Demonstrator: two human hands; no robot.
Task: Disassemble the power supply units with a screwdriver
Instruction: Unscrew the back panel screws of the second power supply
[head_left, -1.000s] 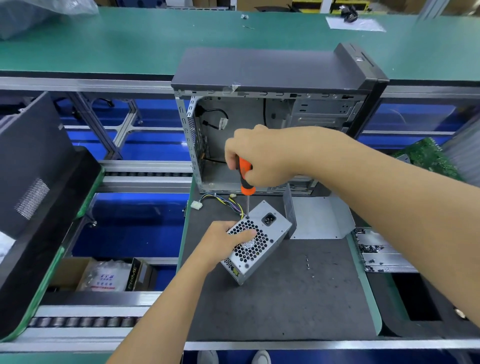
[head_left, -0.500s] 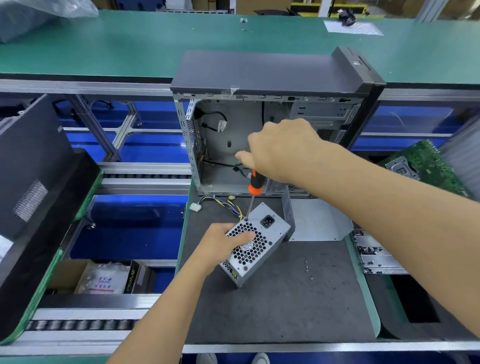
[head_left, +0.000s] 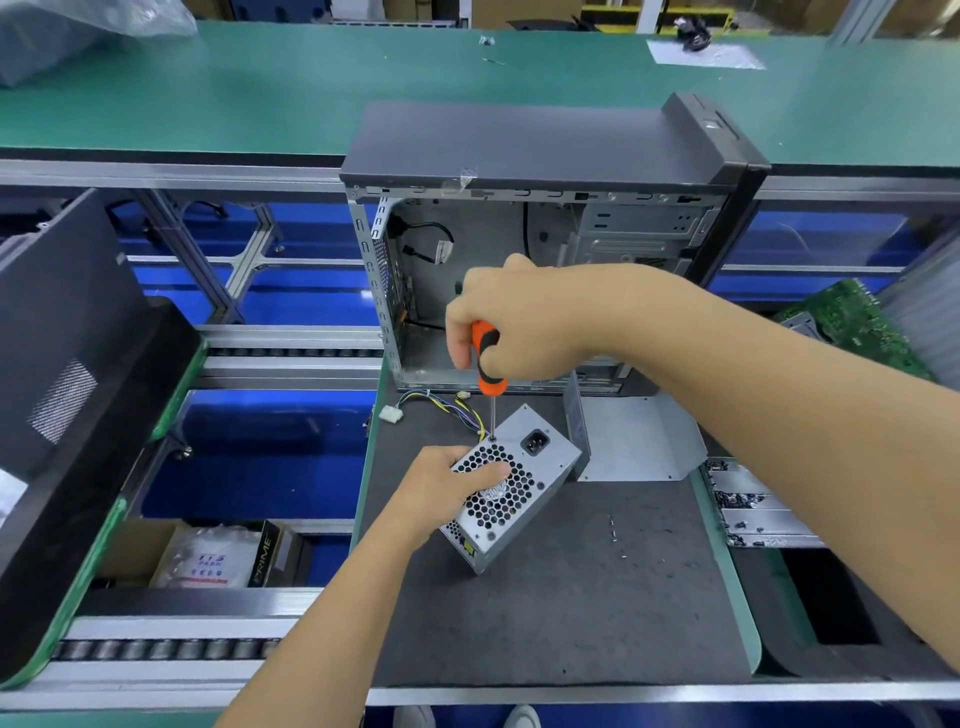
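Now screwdriver (head_left: 488, 364) tip on power supply (head_left: 511, 486).

The small grey sheet-metal power supply box (head_left: 511, 486), perforated with honeycomb holes and dully shiny, lies on a matt dark grey felt-like mat (head_left: 561, 613), while the orange-and-black plastic-handled screwdriver (head_left: 488, 364) has a thin bare steel shaft.

Silver power supply unit (head_left: 524, 480) tilted, screwdriver (head_left: 488, 371) upright.
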